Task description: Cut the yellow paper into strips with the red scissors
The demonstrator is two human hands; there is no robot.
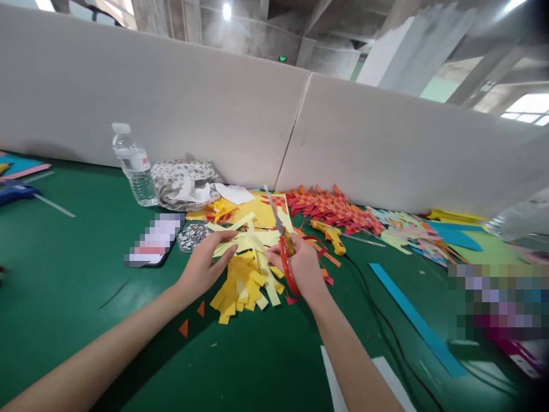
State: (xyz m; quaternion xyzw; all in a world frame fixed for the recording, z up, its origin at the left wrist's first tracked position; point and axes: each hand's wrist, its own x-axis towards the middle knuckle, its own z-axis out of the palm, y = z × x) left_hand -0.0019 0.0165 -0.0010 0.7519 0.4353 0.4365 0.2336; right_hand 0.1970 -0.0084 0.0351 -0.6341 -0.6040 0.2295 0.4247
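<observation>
My right hand point(303, 264) is closed around red-handled scissors point(288, 269), whose blades point up and away from me. Its fingertips are close to pale yellow paper strips point(249, 240). On the left side of these strips is my left hand point(208, 264), thumb and forefinger apart at their edge; its other fingers are partly hidden. Below both hands lies a loose heap of deeper yellow paper strips point(240, 283). Two small orange paper triangles point(184, 328) rest on the green table point(150, 355), near my left forearm.
Behind are a water bottle point(136, 169), a patterned cloth bag point(186, 180) and red-orange paper pieces point(326, 209). A phone point(155, 240) lies left. On the right are a yellow glue gun point(330, 236), its black cord point(377, 309) and a blue strip point(412, 315). A white partition point(206, 109) borders the table.
</observation>
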